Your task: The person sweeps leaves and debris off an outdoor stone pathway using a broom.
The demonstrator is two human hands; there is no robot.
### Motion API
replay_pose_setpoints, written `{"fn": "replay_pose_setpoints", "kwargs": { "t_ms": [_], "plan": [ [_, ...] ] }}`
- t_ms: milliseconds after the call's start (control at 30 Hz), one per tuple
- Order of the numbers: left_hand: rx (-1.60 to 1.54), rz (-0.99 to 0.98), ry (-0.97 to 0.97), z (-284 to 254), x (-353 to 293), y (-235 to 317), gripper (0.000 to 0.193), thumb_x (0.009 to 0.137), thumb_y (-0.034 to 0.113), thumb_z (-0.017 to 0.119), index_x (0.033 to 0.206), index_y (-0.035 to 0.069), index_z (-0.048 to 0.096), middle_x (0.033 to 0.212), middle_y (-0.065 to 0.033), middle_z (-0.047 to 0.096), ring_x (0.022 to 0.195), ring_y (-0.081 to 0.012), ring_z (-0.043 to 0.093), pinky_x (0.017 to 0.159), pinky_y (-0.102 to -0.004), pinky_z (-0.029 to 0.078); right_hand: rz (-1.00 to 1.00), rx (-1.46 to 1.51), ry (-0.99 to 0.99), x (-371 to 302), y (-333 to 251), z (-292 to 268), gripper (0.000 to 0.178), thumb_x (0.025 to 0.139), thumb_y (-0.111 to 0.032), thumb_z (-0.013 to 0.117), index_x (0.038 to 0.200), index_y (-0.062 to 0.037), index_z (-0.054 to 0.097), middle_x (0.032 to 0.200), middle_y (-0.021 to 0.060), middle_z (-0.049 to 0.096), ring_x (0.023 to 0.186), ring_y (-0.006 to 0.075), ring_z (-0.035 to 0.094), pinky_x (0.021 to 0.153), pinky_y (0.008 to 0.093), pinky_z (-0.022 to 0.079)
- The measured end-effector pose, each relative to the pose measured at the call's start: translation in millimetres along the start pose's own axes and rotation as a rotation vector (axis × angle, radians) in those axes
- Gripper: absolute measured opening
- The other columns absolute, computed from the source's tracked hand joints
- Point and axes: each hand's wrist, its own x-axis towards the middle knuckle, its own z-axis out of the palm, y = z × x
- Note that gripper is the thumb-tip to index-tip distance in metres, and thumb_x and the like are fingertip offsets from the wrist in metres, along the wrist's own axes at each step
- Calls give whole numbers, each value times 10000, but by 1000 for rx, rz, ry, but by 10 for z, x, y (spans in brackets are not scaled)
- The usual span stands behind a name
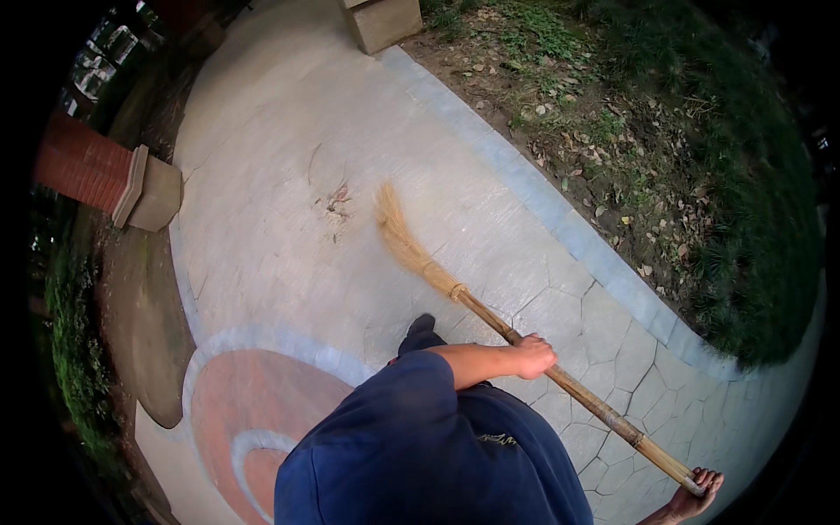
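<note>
A long straw broom (490, 317) with a bamboo-like handle slants across the view, from the middle of the paving down to the lower right. My left hand (532, 356) is wrapped round the handle about midway along it. Near the handle's end, at the lower right, my right hand (698, 492) also grips it. The tan bristles (402, 238) point away from me, on or just above the pavement. Just left of their tips lies a small heap of dry leaves and twigs (337, 203).
Pale stone paving (262, 254) stretches ahead, with a red circular pattern (262, 385) at lower left. A brick pillar (87, 166) stands left, and a stone pillar base (382, 22) at the top. Grey edging (560, 232) borders a leaf-strewn bed (604, 157) on the right.
</note>
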Motion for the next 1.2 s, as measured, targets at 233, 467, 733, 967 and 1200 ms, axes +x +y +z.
{"fn": "replay_pose_setpoints", "kwargs": {
  "t_ms": [233, 467, 733, 967, 1200],
  "plan": [
    [-3, -57, -16, -24, -385, -609, 110, 675, 132, 546, 770, 89, 581, 810, -96, 599, 829, -261, 574, 756, -408, 410, 33, 14, -72, 20, 553, 707, 153, 807, -116, 506, 777, -96, 357, 628, 12, 375, 622, 130, 392, 729, 298, 361],
    [-41, -68, 38, -543, -456, -726, 90, 689, 133, 538, 752, 79, 572, 769, -104, 589, 809, -266, 567, 746, -415, 397, 80, 25, 0, 429, 525, 696, 200, 780, -144, 551, 781, -102, 355, 647, 1, 351, 630, 130, 378, 752, 304, 369],
    [-48, -192, 224, -1039, -612, -1604, 77, 689, 104, 525, 750, 91, 571, 827, -96, 590, 879, -245, 548, 791, -389, 379, 160, 7, -190, 1136, 962, 1959, 194, 777, -109, 550, 791, -86, 357, 674, 15, 346, 665, 144, 377, 808, 314, 350],
    [-142, -192, 332, -1826, -702, -1710, 94, 622, 91, 579, 710, 124, 577, 781, -82, 584, 852, -245, 548, 788, -396, 384, 18, -32, 93, 1755, 922, 2713, 170, 716, -143, 532, 609, -111, 404, 583, 8, 414, 611, 185, 441, 700, 351, 354],
    [153, -526, 571, -2615, -1254, -3200, 144, 622, 63, 548, 760, 78, 590, 839, -101, 600, 884, -245, 554, 802, -363, 391, 144, 68, -438, 1979, 1945, 3735, 187, 775, -110, 561, 806, -87, 378, 759, 40, 459, 900, 208, 475, 953, 429, 325]
  ]
}}
